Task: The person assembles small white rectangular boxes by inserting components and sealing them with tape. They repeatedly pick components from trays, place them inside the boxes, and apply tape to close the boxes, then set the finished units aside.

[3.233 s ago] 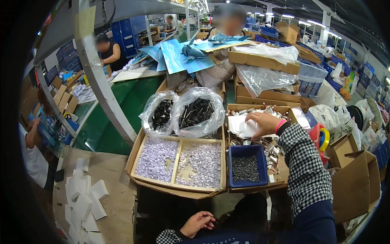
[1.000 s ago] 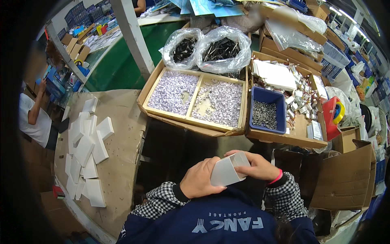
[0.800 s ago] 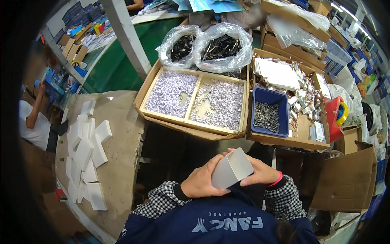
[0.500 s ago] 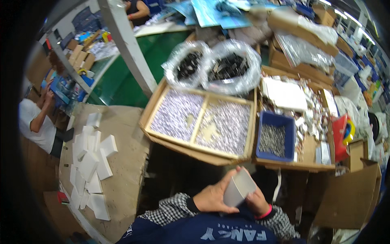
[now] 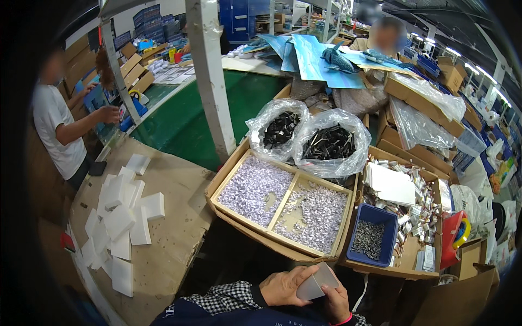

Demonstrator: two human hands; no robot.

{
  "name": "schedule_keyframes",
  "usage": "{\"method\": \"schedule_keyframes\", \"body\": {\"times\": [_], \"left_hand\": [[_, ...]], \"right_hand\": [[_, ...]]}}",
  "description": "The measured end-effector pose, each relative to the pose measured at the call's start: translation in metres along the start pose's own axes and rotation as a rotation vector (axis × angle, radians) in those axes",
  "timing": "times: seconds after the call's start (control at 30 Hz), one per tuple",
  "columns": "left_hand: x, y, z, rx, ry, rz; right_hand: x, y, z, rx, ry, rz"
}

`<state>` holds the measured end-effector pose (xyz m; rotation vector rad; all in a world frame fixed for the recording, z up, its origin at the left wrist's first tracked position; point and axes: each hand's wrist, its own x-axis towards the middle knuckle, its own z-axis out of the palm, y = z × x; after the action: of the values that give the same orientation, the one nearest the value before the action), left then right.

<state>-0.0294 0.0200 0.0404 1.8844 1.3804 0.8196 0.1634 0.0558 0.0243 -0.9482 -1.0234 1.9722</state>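
A small pale grey-white box is held between my two hands at the lower middle, in front of the trays. My left hand wraps round its left side, thumb low and fingers over the far edge. My right hand grips the right side, its fingers curled against the wall. The palms hide part of the box, and I cannot tell what is inside it. Just beyond stands a two-part wooden tray of small pale pieces. To its right is a blue bin with small dark metal parts.
White boxes lie heaped on the brown-topped table at left. Behind the tray, clear plastic bags hold black pieces. A carton holds many small parts. A metal post rises at the green table. A person works at left.
My view has tilted up, so the trays, bags and my hands sit lower in the picture. Both hands keep hold of the box, which is turned slightly.
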Motion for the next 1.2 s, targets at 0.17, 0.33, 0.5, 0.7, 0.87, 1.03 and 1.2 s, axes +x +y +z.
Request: {"method": "schedule_keyframes", "body": {"times": [0.17,0.33,0.5,0.7,0.87,1.03,1.2], "left_hand": [[-0.001,-0.004,0.004,-0.04,0.116,0.048],[0.001,-0.012,0.015,-0.114,0.187,0.038],[-0.001,-0.015,0.019,-0.046,0.264,0.139],[-0.002,-0.005,0.016,0.214,0.285,0.124],[-0.003,0.005,0.01,0.077,0.264,0.078],[0.002,0.016,0.009,0.1,0.244,-0.032],[0.005,0.017,0.008,0.099,0.228,-0.007]], "right_hand": [[0.004,0.003,-0.003,0.246,-0.204,-0.011],[0.004,0.0,-0.007,0.104,-0.127,0.024],[0.002,0.005,-0.012,-0.325,-0.085,-0.161],[0.003,-0.007,0.0,-0.035,-0.016,-0.073],[0.0,-0.018,0.017,-0.282,0.04,-0.195],[-0.003,-0.016,0.01,-0.383,0.041,-0.257],[-0.002,-0.017,0.01,-0.335,0.055,-0.221]]}}
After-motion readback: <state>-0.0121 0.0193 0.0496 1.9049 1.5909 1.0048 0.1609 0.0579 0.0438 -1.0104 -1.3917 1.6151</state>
